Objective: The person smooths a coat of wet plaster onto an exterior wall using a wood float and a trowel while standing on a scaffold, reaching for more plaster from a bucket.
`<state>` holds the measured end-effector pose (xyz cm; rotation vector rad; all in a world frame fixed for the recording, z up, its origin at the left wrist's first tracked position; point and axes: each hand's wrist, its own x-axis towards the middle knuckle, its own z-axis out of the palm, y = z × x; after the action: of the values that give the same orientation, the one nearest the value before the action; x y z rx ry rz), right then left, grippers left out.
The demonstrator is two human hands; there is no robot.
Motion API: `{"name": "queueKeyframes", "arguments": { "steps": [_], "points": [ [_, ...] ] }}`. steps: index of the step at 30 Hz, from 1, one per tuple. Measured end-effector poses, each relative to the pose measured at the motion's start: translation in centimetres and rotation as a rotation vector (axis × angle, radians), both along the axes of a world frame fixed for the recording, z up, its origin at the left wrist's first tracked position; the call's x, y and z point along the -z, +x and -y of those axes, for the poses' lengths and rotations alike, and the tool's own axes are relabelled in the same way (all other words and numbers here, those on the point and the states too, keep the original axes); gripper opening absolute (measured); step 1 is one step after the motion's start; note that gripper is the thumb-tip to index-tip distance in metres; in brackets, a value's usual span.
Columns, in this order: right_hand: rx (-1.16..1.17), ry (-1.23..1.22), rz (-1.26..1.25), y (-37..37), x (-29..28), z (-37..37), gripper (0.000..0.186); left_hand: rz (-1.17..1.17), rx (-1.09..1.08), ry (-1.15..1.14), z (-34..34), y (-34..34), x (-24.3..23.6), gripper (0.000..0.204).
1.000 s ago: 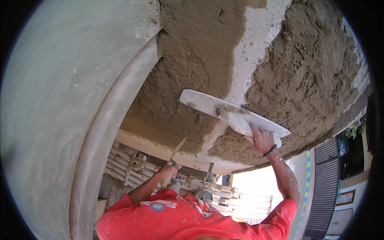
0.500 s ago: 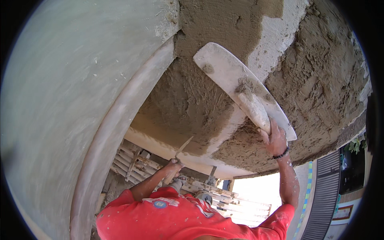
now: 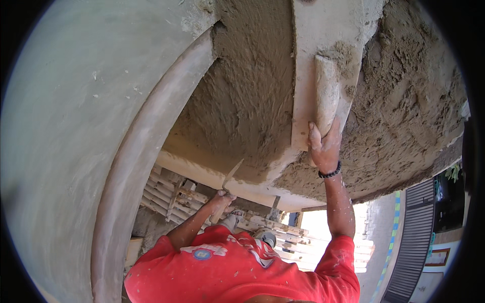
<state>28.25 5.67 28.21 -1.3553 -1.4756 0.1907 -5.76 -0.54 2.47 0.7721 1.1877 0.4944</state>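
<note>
Right hand (image 3: pixel 326 144) grips the float (image 3: pixel 304 96) by its handle (image 3: pixel 327 91), presumably for flat pressure on mortar (image 3: pixel 247 111) beyond — left hand (image 3: pixel 221 201) clasps a trowel (image 3: pixel 232 172), apparently clear of it.

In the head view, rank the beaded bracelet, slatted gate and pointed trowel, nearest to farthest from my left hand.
1. Pointed trowel: in the left hand.
2. Beaded bracelet: on the right wrist.
3. Slatted gate: far right, in the background.
</note>
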Motion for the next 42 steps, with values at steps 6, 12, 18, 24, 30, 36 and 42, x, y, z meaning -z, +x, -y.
{"name": "queueKeyframes", "arguments": {
  "steps": [6, 12, 18, 24, 30, 36, 42],
  "points": [
    [0.033, 0.027, -0.007, -3.9, 7.4, -0.6, 0.053, -0.047, -0.002, 0.056, 0.1, -2.5, 0.6, 0.022],
    [-0.018, -0.153, -0.038, -6.3, 14.8, -1.0, 0.053, -0.069, -0.061, 0.018, 0.7, -4.4, 1.3, 0.023],
    [-0.027, -0.278, 0.001, -6.7, 23.3, -1.1, 0.047, -0.044, -0.006, 0.081, 0.2, -3.7, -1.4, 0.021],
    [-0.056, -0.03, -0.121, -4.8, 17.2, -0.9, 0.046, -0.041, -0.073, 0.04, 0.3, -4.9, 1.9, 0.021],
    [-0.223, 0.191, -0.546, -5.3, -1.4, -1.4, 0.038, -0.063, -0.008, 0.075, -1.6, -4.8, 2.1, 0.018],
    [-0.252, 0.275, -0.393, -5.3, -17.4, -1.8, 0.037, -0.071, 0.011, 0.166, -2.7, -3.1, 0.7, 0.02],
    [-0.248, 0.2, -0.274, -7.3, -18.5, -2.4, 0.039, -0.077, -0.002, 0.202, -3.0, -2.3, 0.5, 0.027]
  ]
}}
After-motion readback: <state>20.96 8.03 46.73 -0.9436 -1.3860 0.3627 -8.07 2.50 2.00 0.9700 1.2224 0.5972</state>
